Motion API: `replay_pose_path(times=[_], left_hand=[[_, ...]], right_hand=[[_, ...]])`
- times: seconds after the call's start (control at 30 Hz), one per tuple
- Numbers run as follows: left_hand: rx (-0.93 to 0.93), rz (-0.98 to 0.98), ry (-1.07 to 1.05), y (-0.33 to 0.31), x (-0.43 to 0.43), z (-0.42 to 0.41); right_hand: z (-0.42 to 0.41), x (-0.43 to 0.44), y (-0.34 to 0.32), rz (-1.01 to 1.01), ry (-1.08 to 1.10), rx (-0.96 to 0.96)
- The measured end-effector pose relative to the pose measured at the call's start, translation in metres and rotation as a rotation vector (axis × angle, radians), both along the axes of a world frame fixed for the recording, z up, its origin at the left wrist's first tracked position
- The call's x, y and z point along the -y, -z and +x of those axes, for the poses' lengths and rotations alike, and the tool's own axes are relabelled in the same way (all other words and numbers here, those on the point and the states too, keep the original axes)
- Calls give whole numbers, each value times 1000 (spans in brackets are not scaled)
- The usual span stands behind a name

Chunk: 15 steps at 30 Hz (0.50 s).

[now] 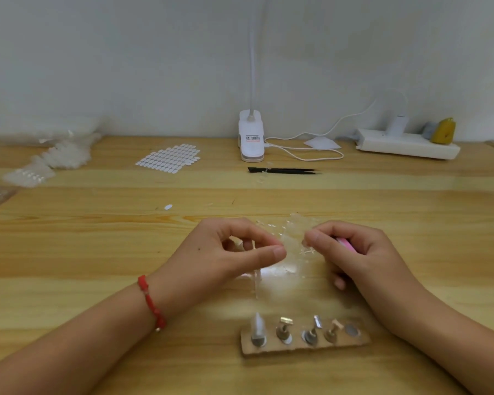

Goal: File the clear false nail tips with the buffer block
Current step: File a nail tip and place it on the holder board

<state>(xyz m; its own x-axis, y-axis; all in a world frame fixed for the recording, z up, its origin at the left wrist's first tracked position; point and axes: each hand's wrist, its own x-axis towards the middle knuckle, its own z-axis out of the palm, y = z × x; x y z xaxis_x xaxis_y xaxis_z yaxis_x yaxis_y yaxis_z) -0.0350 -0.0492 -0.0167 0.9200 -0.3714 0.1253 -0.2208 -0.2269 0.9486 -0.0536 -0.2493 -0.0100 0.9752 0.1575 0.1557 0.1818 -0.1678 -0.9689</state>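
My left hand (234, 252) pinches a clear plastic strip of false nail tips (255, 276) between thumb and fingers; the strip hangs down toward the table. My right hand (351, 249) has a pink buffer block (344, 243) tucked in its curled fingers, and its thumb and forefinger pinch a small clear tip (307, 248). A loose pile of clear nail tips (291, 232) lies on the wooden table between and behind the two hands. The clear pieces are blurred and hard to tell apart.
A cardboard strip (305, 347) with several small metal nail stands sits near the table's front. Black tweezers (283, 170), a white clip lamp base (251, 136), a sheet of white stickers (169, 158), bags of nail tips (54, 155) and a power strip (405, 143) lie farther back.
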Motion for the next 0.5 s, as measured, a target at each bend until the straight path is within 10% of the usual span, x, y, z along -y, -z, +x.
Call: replay_pose_path(times=[0.5], left_hand=[[-7,-88,-59,0,2,-1]], right_hand=[[2,2,4,-48,-30,25]])
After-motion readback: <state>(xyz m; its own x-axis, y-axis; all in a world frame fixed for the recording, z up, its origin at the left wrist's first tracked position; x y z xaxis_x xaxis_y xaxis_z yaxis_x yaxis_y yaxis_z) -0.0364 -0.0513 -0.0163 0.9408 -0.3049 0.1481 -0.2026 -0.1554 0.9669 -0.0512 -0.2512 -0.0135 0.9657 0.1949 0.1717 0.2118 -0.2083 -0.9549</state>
